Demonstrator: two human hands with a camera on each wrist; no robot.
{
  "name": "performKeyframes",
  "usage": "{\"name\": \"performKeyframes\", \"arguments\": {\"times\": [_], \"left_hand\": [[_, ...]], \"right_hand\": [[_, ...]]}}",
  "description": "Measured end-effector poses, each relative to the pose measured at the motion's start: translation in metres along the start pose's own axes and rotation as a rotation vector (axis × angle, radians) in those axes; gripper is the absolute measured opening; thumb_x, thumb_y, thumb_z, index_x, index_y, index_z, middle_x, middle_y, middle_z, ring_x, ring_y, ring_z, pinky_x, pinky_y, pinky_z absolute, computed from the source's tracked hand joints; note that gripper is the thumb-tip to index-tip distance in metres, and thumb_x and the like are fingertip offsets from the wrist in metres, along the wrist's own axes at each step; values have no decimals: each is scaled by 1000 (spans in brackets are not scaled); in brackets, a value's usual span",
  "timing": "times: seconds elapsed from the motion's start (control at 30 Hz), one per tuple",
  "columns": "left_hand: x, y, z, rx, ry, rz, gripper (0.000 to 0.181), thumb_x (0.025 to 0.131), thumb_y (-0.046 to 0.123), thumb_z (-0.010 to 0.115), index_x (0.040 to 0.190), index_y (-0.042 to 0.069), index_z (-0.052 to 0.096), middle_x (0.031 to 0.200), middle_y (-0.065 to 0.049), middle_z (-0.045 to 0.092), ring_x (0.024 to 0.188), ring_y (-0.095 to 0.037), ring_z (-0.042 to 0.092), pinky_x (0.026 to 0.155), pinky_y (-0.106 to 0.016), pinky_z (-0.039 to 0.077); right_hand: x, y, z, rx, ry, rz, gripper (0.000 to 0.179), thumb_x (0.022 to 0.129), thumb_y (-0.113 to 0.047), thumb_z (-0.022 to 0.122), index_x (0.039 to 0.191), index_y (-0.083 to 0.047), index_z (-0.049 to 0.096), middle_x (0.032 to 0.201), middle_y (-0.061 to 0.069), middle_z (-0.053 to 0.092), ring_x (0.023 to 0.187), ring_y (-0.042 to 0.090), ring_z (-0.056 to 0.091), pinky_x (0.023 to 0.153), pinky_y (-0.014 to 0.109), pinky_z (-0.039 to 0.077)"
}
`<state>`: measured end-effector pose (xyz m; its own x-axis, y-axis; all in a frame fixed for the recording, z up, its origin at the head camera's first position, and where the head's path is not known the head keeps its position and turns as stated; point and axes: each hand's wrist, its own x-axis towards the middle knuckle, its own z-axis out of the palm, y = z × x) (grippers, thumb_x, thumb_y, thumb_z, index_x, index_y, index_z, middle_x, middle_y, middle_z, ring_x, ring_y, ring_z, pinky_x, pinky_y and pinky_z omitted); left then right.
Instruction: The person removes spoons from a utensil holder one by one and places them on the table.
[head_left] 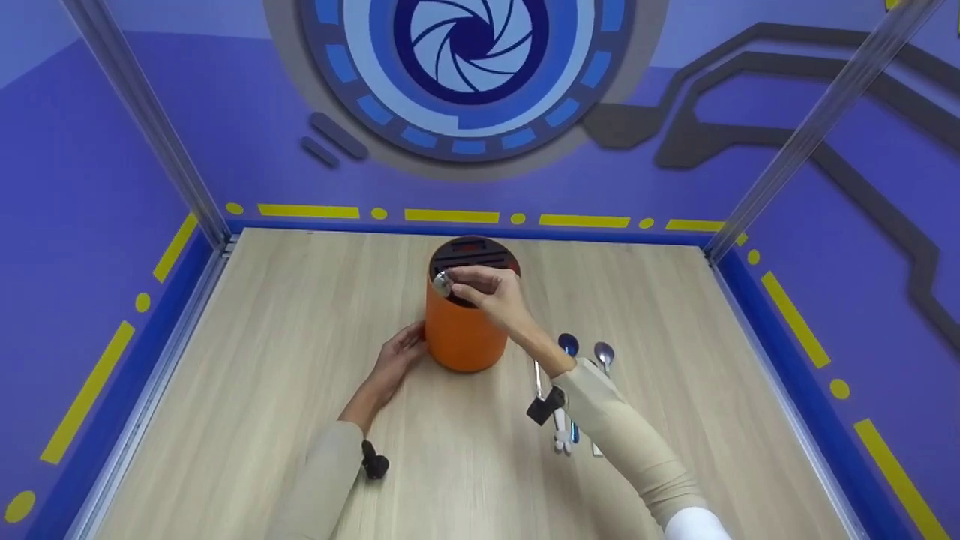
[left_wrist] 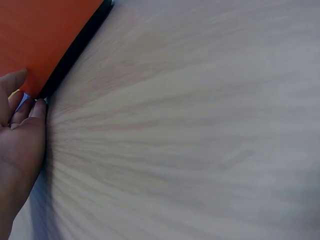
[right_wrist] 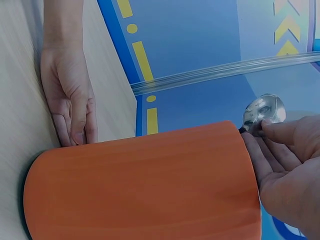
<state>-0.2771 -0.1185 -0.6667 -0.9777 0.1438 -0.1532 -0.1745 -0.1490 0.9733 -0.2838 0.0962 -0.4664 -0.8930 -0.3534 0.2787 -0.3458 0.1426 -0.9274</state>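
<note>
An orange cylindrical utensil holder stands upright on the table, its dark top cut with slots. Over the near left part of that top, my right hand pinches a metal spoon by its bowl between thumb and fingers. The spoon's bowl points up; its handle is hidden, so how deep it sits in the holder cannot be told. Low on the holder's left side, my left hand rests with fairly straight fingers touching the orange wall, as the left wrist view also shows.
Right of the holder lie a dark blue spoon, a silver spoon and a utensil with a white handle end, partly covered by my right forearm. Blue-purple panels with metal corner posts enclose the wooden table.
</note>
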Motion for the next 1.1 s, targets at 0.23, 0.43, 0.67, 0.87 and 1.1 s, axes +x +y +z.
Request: {"name": "performKeyframes", "arguments": {"times": [0.23, 0.43, 0.67, 0.87, 1.1], "left_hand": [[0, 1, 1, -12, -5, 7, 57, 100, 15, 65, 153, 9, 46, 163, -14, 41, 155, -29, 33, 128, -44, 30], [2, 0, 1, -37, 3, -24, 60, 100, 13, 65, 155, 6, 42, 165, -16, 36, 156, -31, 31, 128, -44, 32], [2, 0, 2, -33, 17, -22, 59, 99, 15, 67, 154, 7, 45, 163, -14, 40, 154, -29, 34, 127, -43, 32], [1, 0, 2, -28, 16, -22, 57, 99, 16, 67, 153, 9, 47, 162, -13, 41, 154, -29, 35, 128, -44, 32], [1, 0, 1, -24, 14, -16, 56, 99, 14, 67, 152, 10, 48, 162, -12, 42, 154, -28, 35, 127, -43, 33]], "right_hand": [[-2, -1, -2, 3, 16, 10, 23, 93, -2, 72, 115, 3, 74, 114, 21, 76, 104, 25, 76, 92, 28, 62], [-4, 0, -4, 42, 44, -18, 20, 90, 3, 73, 110, 9, 73, 108, 27, 74, 96, 13, 75, 89, 25, 63], [-5, 0, -8, 105, 58, -68, 19, 89, 8, 71, 107, 13, 70, 104, 32, 73, 89, 4, 74, 85, 26, 64], [-8, -5, -12, 155, 61, -69, 19, 91, 9, 69, 109, 14, 70, 106, 32, 73, 89, 8, 76, 86, 30, 64], [-8, -11, -17, 238, 99, -87, 24, 91, 9, 69, 113, 17, 67, 100, 19, 77, 87, 11, 76, 83, 31, 65]]}}
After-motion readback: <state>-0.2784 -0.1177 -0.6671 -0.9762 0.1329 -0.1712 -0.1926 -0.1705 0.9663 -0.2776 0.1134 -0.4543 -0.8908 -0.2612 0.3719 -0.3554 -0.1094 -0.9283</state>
